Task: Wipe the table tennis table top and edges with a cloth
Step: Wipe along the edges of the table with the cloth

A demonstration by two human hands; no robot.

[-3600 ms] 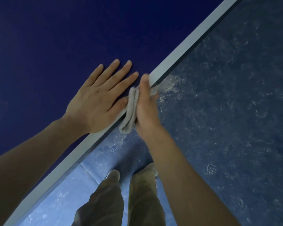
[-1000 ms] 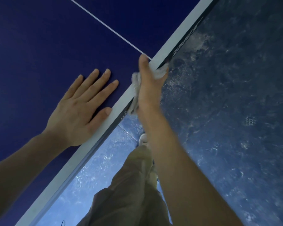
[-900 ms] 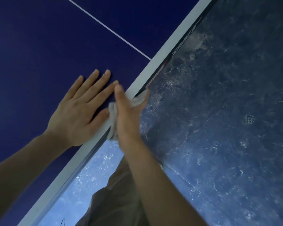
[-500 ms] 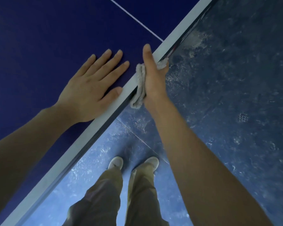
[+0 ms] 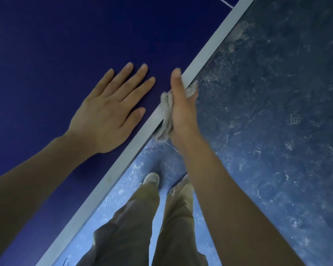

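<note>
The dark blue table tennis table top (image 5: pixel 65 45) fills the left of the view, with its white border line (image 5: pixel 123 160) running diagonally from lower left to upper right. My left hand (image 5: pixel 112 110) lies flat on the top, fingers straight and spread. My right hand (image 5: pixel 183 110) grips a crumpled grey cloth (image 5: pixel 164 117) against the table's side edge, thumb stretched along the white line and fingers wrapped below the edge, mostly hidden.
A mottled blue floor (image 5: pixel 277 131) lies to the right of and below the table edge. My legs in olive trousers (image 5: pixel 135 223) and a white shoe (image 5: pixel 151 178) stand close to the edge. The thin white centre line (image 5: pixel 224 1) shows at the top.
My right hand with the cloth has slid back and forth along the table's edge. My left hand stays flat on the top. The view has shifted, so the centre line sits near the top.
</note>
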